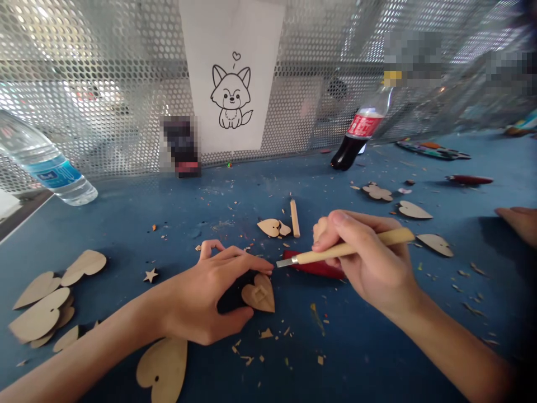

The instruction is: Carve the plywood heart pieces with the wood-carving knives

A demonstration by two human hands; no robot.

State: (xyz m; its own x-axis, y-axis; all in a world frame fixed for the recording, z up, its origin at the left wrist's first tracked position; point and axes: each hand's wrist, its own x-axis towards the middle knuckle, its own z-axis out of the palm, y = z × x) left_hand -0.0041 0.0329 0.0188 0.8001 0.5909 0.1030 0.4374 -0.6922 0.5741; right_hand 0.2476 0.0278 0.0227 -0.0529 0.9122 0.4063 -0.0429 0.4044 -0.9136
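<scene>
My right hand (pixel 369 252) grips a wood-carving chisel (pixel 352 246) by its pale wooden handle. The flat metal blade points left, just beyond my left fingertips and above the table. My left hand (pixel 213 291) rests on the table with thumb and index finger at the edges of a small wooden heart (pixel 259 294), steadying it. A squarish carved recess shows in the middle of that heart. Under and behind the chisel lies a dark red object (pixel 319 267), partly covered by my right hand. Another carving tool (pixel 295 218) lies beyond, beside a pale wooden heart (pixel 271 227).
Wooden hearts (pixel 39 316) are piled at left, near a small star (pixel 150 275). A larger heart (pixel 165 366) lies under my left forearm. Wood chips litter the blue table (pixel 126 224). A water bottle (pixel 54 170) and cola bottle (pixel 363 131) stand behind. Another person's hand (pixel 520 221) is at right.
</scene>
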